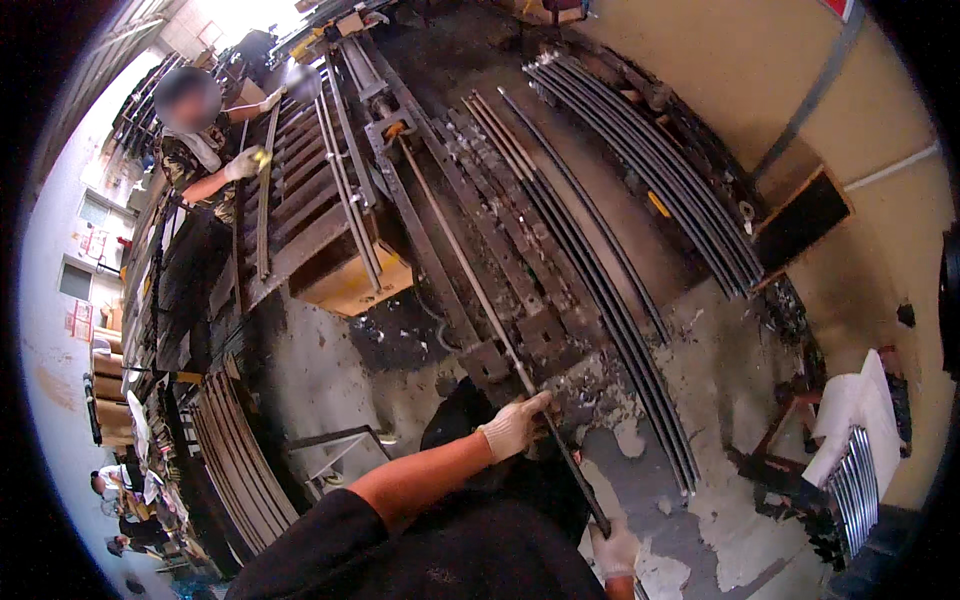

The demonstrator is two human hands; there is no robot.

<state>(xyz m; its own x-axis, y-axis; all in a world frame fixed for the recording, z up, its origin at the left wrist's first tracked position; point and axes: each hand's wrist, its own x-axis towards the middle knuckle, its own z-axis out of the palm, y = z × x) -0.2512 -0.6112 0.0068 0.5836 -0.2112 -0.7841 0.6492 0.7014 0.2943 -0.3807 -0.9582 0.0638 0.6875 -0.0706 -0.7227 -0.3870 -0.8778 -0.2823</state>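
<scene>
A long, thin metal rod (478, 290) slants from the far middle of the bench down toward me. My left hand (516, 426), in a whitish knit glove, is closed around it just past the near end of the bench. Farther down, at the rod's dark near end, my right hand (614, 550) grips it, gloved too. The rod runs along a heavy, dirty steel machine bed (440, 325). Its far end meets a metal block with an orange-brown part (397, 130) on it. What holds the rod there is too small to make out.
Dark rods (590, 260) lie right of the bed, with a larger bundle (650, 165) beyond. Bright rods (855, 490) rest on a stand at lower right. Left are a slatted rack (300, 180), a cardboard box (355, 280) and a gloved co-worker (195, 165) handling rods.
</scene>
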